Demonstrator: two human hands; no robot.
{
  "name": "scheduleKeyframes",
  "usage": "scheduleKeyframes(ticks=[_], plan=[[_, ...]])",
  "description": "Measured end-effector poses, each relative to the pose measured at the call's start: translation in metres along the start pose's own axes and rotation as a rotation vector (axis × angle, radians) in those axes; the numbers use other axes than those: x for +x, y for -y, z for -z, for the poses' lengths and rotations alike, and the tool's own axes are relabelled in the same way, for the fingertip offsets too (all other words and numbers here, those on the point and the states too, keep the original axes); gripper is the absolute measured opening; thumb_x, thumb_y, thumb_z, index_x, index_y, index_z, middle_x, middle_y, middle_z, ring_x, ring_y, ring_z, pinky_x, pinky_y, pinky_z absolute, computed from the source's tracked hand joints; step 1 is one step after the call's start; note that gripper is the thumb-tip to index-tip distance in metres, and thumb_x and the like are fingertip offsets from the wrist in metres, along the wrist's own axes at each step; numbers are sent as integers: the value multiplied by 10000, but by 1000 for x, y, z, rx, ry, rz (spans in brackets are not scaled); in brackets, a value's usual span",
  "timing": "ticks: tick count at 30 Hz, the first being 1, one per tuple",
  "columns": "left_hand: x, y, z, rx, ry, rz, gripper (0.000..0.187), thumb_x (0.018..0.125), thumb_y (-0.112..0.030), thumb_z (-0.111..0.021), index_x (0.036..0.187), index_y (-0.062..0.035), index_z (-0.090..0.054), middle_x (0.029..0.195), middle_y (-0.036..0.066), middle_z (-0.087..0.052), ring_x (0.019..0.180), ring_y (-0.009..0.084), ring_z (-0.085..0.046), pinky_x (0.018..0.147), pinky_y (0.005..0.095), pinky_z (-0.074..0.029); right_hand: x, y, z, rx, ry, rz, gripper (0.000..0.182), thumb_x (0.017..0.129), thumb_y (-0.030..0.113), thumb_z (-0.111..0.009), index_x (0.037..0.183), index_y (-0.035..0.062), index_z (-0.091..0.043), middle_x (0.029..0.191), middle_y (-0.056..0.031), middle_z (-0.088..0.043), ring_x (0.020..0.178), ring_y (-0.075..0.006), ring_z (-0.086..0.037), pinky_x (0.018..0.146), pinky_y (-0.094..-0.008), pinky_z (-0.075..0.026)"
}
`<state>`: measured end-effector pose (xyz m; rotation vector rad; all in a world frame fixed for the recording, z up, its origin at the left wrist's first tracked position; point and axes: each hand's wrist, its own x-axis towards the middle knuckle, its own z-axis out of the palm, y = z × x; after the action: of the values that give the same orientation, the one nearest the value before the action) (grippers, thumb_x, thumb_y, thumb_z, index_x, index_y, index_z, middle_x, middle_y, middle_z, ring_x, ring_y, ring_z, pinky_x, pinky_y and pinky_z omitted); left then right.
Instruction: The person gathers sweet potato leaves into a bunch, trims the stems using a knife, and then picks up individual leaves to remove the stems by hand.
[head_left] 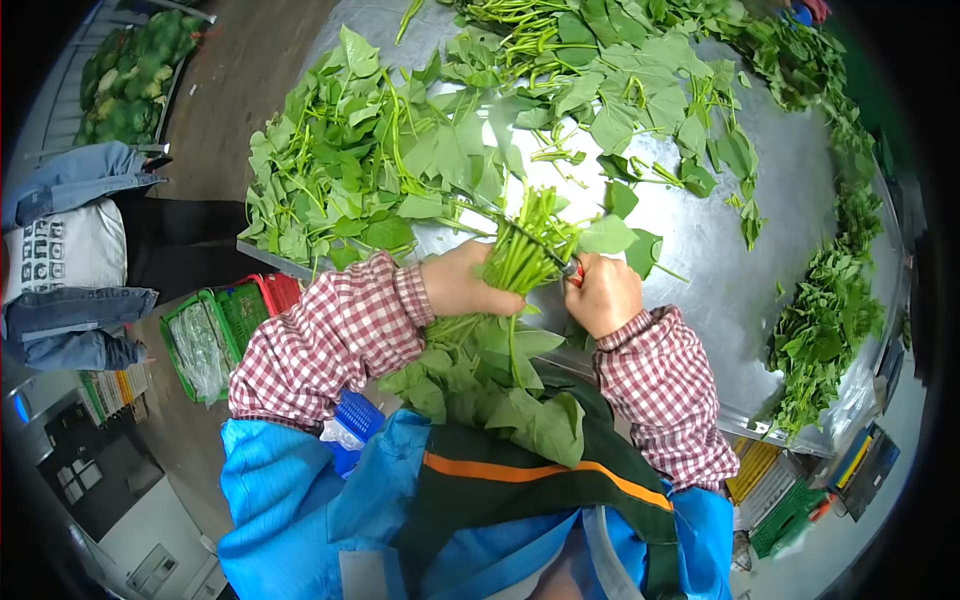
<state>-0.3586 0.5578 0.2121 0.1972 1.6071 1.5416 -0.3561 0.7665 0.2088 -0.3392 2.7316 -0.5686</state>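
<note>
My left hand [468, 280] is wrapped round a bunch of leafy green stems [525, 250], just above my lap. The cut-looking stem ends point up and away from me, and the leaves [540, 420] hang down over my dark apron. In my right hand [605, 292] is a knife [574, 271] with a red and black handle. Its dark, thin blade lies across the stems near their upper ends. Part of the handle is hidden by my fingers.
A metal table [740, 290] bears a leafy heap [340, 150] at the left, more greens at the back and a row [835, 310] along the right. At the left are a person [75, 250], a green basket [200, 345] and a rack of vegetables [135, 80].
</note>
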Motion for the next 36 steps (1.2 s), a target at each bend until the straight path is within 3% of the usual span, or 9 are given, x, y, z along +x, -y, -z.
scheduleKeyframes(ticks=[6,14,16,20,24,28,32,33,36], plan=[[-6,-7,-2,292,63,32,301,728,-100,-653,994,-17,-539,789,29,-595,710,83,-534,664,253,-451,-36,-27,-27,42,16,-34,208,684,131,-596,890,109,-611,667,-154,-600,637,-324,-600,600,-423,-487],[1,-8,-12,398,-30,-164,336,716,-114,-652,1015,-19,-531,802,63,-601,721,121,-549,685,276,-452,-44,-21,-22,121,-3,-60,195,680,140,-612,855,61,-582,666,-176,-601,635,-357,-592,576,-439,-475],[-13,-25,0,472,-98,-231,333,714,-121,-651,1008,-15,-533,826,85,-608,728,148,-567,694,295,-458,-59,-57,-53,80,62,-238,186,686,122,-601,852,40,-578,649,-183,-591,622,-369,-586,563,-449,-475],[-14,-37,17,1028,-276,-49,412,648,-80,-674,999,-5,-472,841,149,-590,795,314,-583,703,382,-471,-73,-52,-32,483,-188,-283,181,733,95,-600,906,44,-576,585,-173,-547,549,-331,-570,488,-378,-428],[1,-57,-19,1401,-261,-41,455,571,-55,-705,942,-16,-444,844,137,-556,862,295,-549,719,388,-413,-55,7,27,578,-256,-134,307,746,113,-605,1039,71,-525,594,-154,-556,567,-345,-568,511,-387,-434],[5,-86,-26,1575,-367,-115,253,660,-49,-573,883,-32,-457,791,92,-523,801,261,-520,744,352,-385,-66,-57,-44,297,113,-293,283,762,144,-567,1010,27,-494,716,-195,-590,697,-355,-589,600,-407,-460],[42,-94,-42,1772,-321,-492,176,712,-65,-495,887,-40,-497,785,72,-515,784,231,-511,788,357,-390,-86,-106,-60,727,-58,-510,241,783,211,-492,938,27,-497,781,-230,-580,722,-377,-573,629,-453,-456],[56,-97,-49,1770,-294,-655,206,717,-72,-491,918,-32,-511,811,77,-525,818,229,-515,825,367,-385,-83,-111,-57,596,-97,-584,204,817,194,-502,885,5,-536,761,-142,-586,711,-263,-569,652,-378,-457],[94,-96,-66,1775,-213,-938,267,737,-93,-485,985,-16,-546,935,96,-555,922,229,-519,902,393,-365,-89,-142,-48,620,-273,-819,344,774,197,-462,1074,30,-452,891,-258,-561,867,-421,-533,773,-460,-424]])
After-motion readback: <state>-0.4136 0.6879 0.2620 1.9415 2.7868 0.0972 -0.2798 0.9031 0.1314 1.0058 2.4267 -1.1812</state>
